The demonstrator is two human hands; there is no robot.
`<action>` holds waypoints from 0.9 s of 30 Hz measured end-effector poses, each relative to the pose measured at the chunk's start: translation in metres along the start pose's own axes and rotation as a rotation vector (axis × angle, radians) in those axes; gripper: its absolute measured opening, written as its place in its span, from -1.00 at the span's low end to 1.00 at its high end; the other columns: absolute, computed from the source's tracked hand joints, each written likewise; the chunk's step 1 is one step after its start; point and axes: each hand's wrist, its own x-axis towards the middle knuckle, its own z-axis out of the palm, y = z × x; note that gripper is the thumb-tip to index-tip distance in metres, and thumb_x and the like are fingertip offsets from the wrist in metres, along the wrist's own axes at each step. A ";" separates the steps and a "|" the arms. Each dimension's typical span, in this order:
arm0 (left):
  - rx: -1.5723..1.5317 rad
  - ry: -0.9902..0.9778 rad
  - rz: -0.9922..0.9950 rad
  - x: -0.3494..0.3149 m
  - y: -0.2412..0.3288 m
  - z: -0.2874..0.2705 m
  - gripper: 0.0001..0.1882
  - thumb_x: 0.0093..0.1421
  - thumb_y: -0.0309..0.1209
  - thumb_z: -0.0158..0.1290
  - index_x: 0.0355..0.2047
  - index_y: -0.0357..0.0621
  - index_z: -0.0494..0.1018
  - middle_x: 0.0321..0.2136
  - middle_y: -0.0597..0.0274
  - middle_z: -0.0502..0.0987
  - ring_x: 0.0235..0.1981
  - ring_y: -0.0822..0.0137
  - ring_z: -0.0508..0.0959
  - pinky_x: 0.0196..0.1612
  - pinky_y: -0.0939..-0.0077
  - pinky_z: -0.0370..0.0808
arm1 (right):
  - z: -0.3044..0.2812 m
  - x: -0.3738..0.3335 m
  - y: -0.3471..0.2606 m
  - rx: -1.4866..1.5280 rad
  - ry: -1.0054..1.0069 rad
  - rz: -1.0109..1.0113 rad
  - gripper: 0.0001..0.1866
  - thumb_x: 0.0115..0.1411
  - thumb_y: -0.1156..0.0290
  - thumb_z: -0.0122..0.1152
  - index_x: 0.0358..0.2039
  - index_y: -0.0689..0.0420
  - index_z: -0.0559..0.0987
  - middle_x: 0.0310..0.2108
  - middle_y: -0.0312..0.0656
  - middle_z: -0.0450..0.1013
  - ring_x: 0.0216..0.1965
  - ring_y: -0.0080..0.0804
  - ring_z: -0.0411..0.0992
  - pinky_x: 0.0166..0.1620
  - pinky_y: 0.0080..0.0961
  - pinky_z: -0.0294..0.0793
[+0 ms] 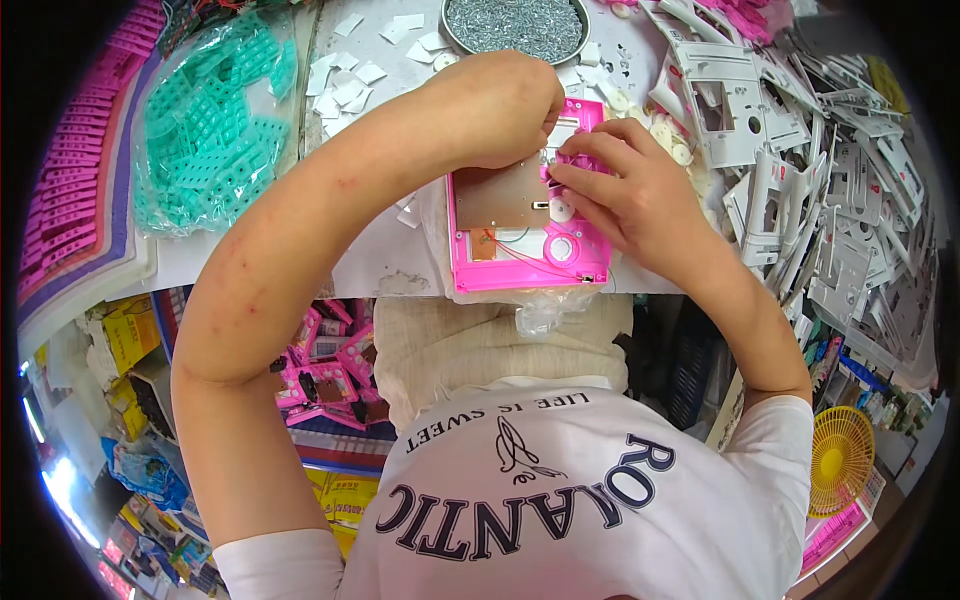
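A pink plastic casing [520,274] lies on the table before me, with a brown board [500,195] over its left part. Thin red wires [535,262] run across its lower part, and a small white disc [562,209] sits right of the board. My left hand [515,110] is curled over the casing's upper edge; whatever its fingertips pinch is hidden behind the knuckles. From the right, my right hand [635,190] reaches in with thumb and fingers closed together at small pink parts by the board's right edge. What it pinches is too small to tell.
A round metal dish [515,28] of small screws stands at the back, with white square pieces [350,85] beside it. At left are a clear bag of green plastic parts [215,130] and stacked pink pieces [85,150]. White plastic panels [840,190] pile up at right.
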 end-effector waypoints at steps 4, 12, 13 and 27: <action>0.170 -0.060 0.140 0.004 -0.009 0.001 -0.87 0.15 -0.44 0.13 -0.41 -0.26 0.59 -0.45 -0.04 0.62 -0.37 -0.06 0.64 -0.25 0.10 0.56 | -0.001 0.000 -0.003 0.063 0.015 0.057 -0.70 0.07 0.40 0.40 -0.14 0.14 0.69 -0.16 -0.19 0.54 -0.08 -0.10 0.45 -0.05 -0.26 0.54; 0.332 0.000 0.246 0.006 -0.006 0.010 -0.83 0.18 -0.42 0.11 -0.26 -0.25 0.55 -0.40 -0.07 0.62 -0.33 -0.09 0.64 -0.28 0.08 0.57 | 0.014 0.001 -0.028 -0.083 0.042 0.141 -0.58 0.10 0.44 0.33 -0.02 0.32 0.55 -0.14 -0.08 0.45 -0.10 -0.10 0.39 -0.02 -0.19 0.47; 0.321 0.046 0.258 0.007 -0.011 0.015 -0.82 0.20 -0.41 0.12 -0.24 -0.25 0.55 -0.40 -0.02 0.63 -0.36 -0.02 0.66 -0.31 0.15 0.57 | 0.012 0.003 -0.030 -0.104 -0.011 0.151 -0.57 0.10 0.43 0.32 -0.02 0.32 0.54 -0.12 -0.08 0.44 -0.08 -0.10 0.39 -0.01 -0.19 0.46; -0.105 0.600 -0.293 -0.041 -0.039 0.019 -0.59 0.12 -0.11 0.34 -0.37 -0.29 0.65 -0.44 0.15 0.61 -0.43 0.33 0.55 -0.33 0.39 0.45 | -0.001 0.017 -0.010 0.128 0.246 0.190 -0.72 0.15 0.44 0.25 -0.11 0.15 0.66 -0.15 -0.08 0.56 -0.10 -0.06 0.44 -0.01 -0.19 0.48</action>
